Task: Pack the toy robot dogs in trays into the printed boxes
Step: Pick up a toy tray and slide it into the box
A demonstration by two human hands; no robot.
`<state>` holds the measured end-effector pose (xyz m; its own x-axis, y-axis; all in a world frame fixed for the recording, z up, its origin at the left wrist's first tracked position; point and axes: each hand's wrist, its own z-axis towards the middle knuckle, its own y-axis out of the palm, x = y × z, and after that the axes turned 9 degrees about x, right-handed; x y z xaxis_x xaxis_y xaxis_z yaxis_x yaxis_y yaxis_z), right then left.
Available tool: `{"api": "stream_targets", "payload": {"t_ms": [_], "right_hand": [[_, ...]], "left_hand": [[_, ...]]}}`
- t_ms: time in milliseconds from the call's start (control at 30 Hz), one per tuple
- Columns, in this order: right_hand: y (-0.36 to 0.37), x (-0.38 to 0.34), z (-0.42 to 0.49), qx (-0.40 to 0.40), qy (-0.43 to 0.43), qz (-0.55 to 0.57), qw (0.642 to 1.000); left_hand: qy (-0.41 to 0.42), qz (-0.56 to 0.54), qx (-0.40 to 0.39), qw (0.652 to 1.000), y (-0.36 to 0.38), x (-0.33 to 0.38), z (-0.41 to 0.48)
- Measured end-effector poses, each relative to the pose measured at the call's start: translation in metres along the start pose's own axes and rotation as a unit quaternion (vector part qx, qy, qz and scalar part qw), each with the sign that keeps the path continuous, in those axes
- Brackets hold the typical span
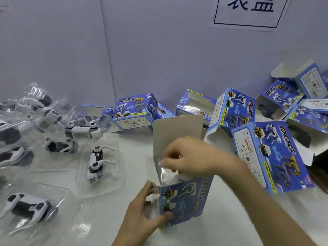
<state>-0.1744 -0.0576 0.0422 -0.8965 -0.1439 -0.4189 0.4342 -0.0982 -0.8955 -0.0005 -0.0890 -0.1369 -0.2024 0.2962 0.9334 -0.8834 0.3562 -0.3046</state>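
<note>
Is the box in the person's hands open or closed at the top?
Open: the printed box has its flap upright, and the right hand holds a tray partly inside.

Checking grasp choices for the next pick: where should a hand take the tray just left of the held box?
Probably take the tray by its flat right rim, coming from the right: the dog fills the raised centre, other trays crowd its left, and bare table lies on the right.

Pale violet-grey wall panels (159,50) stand behind a white tabletop (134,150), bearing what looks like a paper sign (248,15)
</note>
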Motion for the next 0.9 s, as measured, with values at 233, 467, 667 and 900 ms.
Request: {"api": "stream_targets", "payload": {"t_ms": [233,467,667,900], "right_hand": [[0.021,0.022,-0.009,-0.025,0.007,0.065,0.998],[0.018,0.019,-0.01,-0.039,0.023,0.103,0.994],[0.014,0.017,-0.007,-0.051,0.034,0.118,0.991],[0.019,0.02,-0.015,0.246,0.072,0.266,0.929]], "left_hand": [[0.082,0.013,0.114,0.99,0.001,0.006,-0.007],[0.29,-0.088,0.229,0.925,0.012,0.043,0.002],[0.361,0.013,0.217,0.907,0.018,0.046,0.007],[0.34,0.145,0.196,0.908,-0.001,0.069,0.013]]}}
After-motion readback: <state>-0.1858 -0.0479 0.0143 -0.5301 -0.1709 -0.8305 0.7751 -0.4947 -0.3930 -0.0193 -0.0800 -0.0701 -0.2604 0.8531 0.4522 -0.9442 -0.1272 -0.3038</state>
